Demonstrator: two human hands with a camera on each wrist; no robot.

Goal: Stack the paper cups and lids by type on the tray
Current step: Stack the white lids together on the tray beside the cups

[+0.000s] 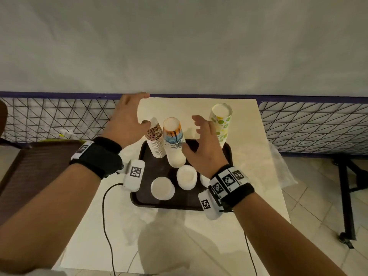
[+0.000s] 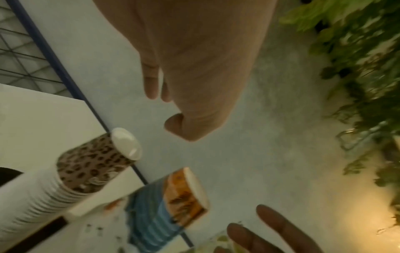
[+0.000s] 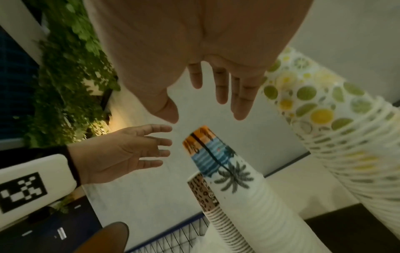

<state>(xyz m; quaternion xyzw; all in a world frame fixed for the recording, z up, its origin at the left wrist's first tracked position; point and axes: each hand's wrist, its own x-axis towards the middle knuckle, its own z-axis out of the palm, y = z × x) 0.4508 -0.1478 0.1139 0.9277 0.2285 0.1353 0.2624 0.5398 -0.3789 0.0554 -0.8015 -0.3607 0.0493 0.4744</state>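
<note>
While three tapered stacks of inverted paper cups — leopard-print, palm-print, citrus-print — are being carried upright on the dark tray on the pale desk, squat white lid stacks are being kept nearer. Left hand and right hand are being held spread above; neither grip is holding anything.

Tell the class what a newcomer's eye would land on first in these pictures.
Three tall stacks of upside-down patterned paper cups stand along the far side of the dark tray: a leopard-print stack at left, a palm-tree stack beside it, and a lemon-and-lime stack at right. Both the left hand and the right hand hover open above them, while white lid stacks sit nearer.
</note>
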